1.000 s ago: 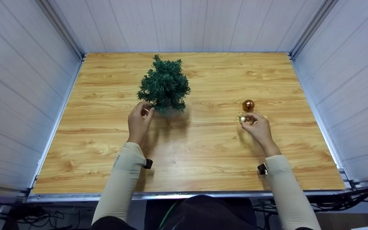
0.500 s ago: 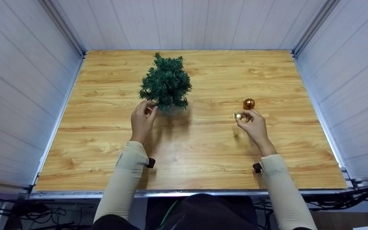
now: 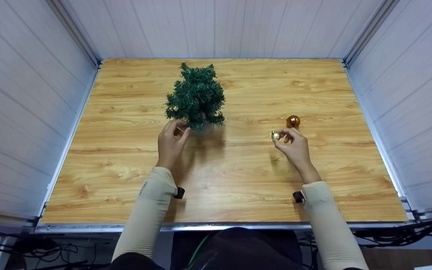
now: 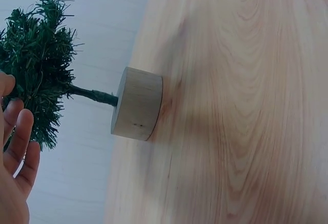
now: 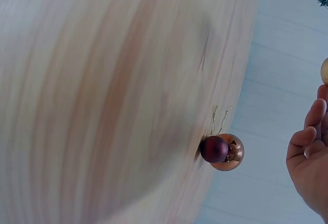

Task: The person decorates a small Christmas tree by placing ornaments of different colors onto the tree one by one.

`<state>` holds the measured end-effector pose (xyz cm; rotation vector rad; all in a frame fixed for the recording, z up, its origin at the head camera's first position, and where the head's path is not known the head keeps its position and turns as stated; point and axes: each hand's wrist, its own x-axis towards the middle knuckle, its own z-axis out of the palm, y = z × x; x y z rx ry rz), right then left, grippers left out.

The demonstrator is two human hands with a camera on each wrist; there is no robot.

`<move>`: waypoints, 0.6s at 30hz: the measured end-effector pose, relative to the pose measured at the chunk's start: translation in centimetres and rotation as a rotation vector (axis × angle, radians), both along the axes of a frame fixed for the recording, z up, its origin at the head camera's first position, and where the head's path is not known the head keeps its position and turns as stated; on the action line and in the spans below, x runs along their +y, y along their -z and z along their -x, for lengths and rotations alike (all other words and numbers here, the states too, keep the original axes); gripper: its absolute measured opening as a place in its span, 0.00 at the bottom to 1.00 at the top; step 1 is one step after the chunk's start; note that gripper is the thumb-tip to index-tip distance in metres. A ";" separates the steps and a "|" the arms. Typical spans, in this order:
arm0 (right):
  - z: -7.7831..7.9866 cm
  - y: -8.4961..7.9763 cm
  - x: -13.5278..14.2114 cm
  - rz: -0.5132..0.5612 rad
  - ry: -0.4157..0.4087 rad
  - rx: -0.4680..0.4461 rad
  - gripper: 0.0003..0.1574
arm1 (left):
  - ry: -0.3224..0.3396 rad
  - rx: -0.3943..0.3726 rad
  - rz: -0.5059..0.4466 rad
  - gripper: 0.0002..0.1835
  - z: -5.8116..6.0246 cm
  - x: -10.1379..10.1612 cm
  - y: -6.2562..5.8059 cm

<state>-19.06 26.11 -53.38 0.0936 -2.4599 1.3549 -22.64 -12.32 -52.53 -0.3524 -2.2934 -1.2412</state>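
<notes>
A small green artificial Christmas tree [image 3: 197, 95] stands left of centre on the table, and its round wooden base [image 4: 137, 103] shows in the left wrist view. At the tree's lower front branches, my left hand [image 3: 171, 141] pinches a branch tip between thumb and finger. My right hand [image 3: 294, 148] holds a small gold bauble [image 3: 275, 135] at its fingertips, above the table. The bauble's thin gold hanging string points away from the hand. In the right wrist view only the edge of the gold bauble [image 5: 325, 72] shows.
Just beyond my right hand, a shiny copper bauble [image 3: 293, 121] lies on the wood-grain table [image 3: 238, 180]. Beside it the right wrist view shows a smaller dark red bauble [image 5: 213, 148], hidden in the head view. White panel walls [image 3: 227, 30] enclose the back and sides.
My right hand has moved a little left with the gold bauble, away from the copper one. My left hand has shifted slightly right, staying at the tree's lower branches.
</notes>
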 end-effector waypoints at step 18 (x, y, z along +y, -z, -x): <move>-0.1 -0.1 -1.2 0.040 -0.011 0.024 0.14 | 0.001 0.014 0.116 0.09 -0.9 1.3 -0.6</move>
